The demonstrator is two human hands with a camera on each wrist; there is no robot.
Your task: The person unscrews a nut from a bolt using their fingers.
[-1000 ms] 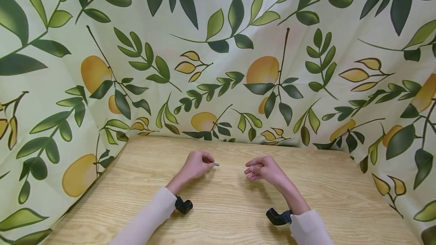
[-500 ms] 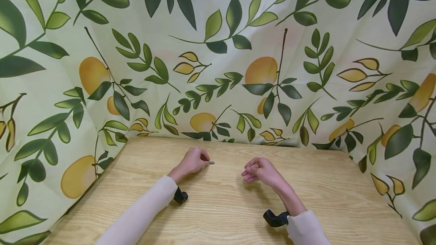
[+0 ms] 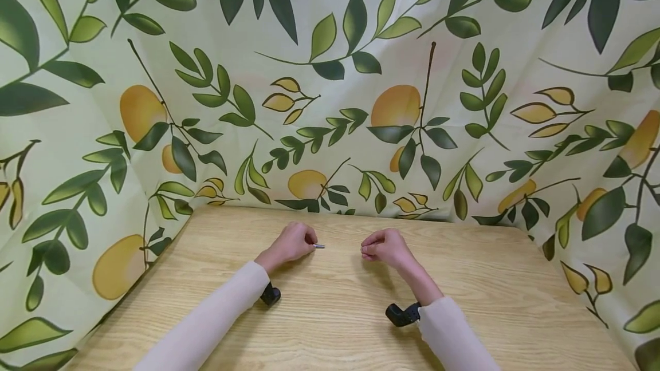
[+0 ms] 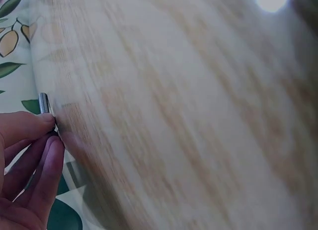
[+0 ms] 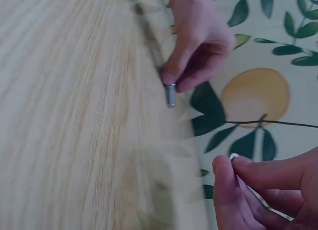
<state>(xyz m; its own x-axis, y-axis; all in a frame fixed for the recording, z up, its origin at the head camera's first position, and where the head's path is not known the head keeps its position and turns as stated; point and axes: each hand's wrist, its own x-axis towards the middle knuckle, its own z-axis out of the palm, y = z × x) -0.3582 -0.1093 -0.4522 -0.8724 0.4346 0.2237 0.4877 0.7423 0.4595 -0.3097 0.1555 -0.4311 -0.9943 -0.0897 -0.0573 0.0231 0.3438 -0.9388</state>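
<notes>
My left hand (image 3: 293, 241) pinches a metal bolt (image 3: 319, 246) between thumb and fingers, its threaded end pointing toward the right hand. In the left wrist view the bolt's shank (image 4: 43, 104) sticks out past the thumb, and the fingers hide its other end. Across a short gap, my right hand (image 3: 388, 247) holds a small silvery metal piece (image 5: 234, 156) between thumb and index finger. Only an edge of that piece shows in the right wrist view, so its full shape is hidden. The bolt (image 5: 171, 97) and the piece are apart, both held above the table.
A light wooden table (image 3: 330, 314) lies beneath both hands. Cloth (image 3: 340, 90) printed with leaves and orange fruit stands around its back and sides. Each wrist wears a black camera mount, such as the right one (image 3: 402, 315).
The left hand has shifted slightly left and away from the body with the bolt. My right hand has moved left and a little farther from the body, and its fingers have drawn closer together.
</notes>
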